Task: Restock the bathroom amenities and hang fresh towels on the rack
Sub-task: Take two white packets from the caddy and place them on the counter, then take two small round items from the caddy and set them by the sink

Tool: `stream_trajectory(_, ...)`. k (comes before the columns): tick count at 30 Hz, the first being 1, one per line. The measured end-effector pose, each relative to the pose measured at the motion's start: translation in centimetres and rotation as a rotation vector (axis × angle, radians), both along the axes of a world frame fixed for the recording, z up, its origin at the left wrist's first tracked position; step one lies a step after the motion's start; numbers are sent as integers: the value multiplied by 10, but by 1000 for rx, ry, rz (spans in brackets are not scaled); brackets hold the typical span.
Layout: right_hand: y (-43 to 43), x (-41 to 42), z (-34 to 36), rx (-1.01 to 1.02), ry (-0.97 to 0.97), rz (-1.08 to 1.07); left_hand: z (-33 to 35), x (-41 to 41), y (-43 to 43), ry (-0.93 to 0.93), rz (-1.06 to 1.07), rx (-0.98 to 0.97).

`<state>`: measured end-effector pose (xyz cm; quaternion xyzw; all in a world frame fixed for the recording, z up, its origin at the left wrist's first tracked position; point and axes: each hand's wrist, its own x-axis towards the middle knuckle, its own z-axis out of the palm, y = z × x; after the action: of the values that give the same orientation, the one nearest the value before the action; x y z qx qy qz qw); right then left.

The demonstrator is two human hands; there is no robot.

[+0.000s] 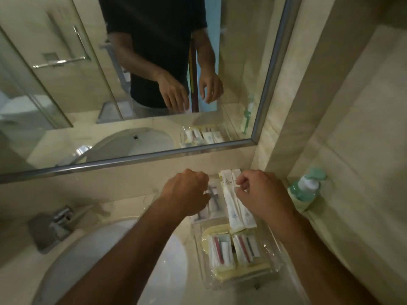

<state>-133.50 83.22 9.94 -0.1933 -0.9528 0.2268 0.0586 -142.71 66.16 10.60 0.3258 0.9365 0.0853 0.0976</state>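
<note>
While both hands work over the tray, the scene reads so:
Left hand [187,192]: curled over a clear-wrapped razor packet [212,198] at the tray's far left; fingers bent under, so whether they pinch it I cannot tell.
Right hand [262,194]: fingers closed in a pinch at the edge of two long white sachets [236,201], likely squaring them side by side.
Amenity tray [273,249]: clear plastic, on the worktop [123,190] right of the basin [123,256], near the mirror [110,84].
Toothbrush kits [233,249]: two packets, laid in the near half, labels up for guests.
Soap dispenser [306,188]: in the corner, apart.
Towels: none in view.
</note>
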Motion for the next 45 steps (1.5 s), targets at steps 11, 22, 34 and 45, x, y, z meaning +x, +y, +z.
stream_trajectory(11,-67,158,77,28,-102,-339,53,54,-52,-79,-279,139)
stream_trajectory(22,-164,408,135,57,-129,-904,90,261,-11,-345,-888,320)
stream_trajectory(34,-321,700,171,62,40,-1451,143,578,-28,-474,-1526,287)
stream_trajectory(45,-508,940,131,3,58,-1914,106,899,-154,-454,-1963,104)
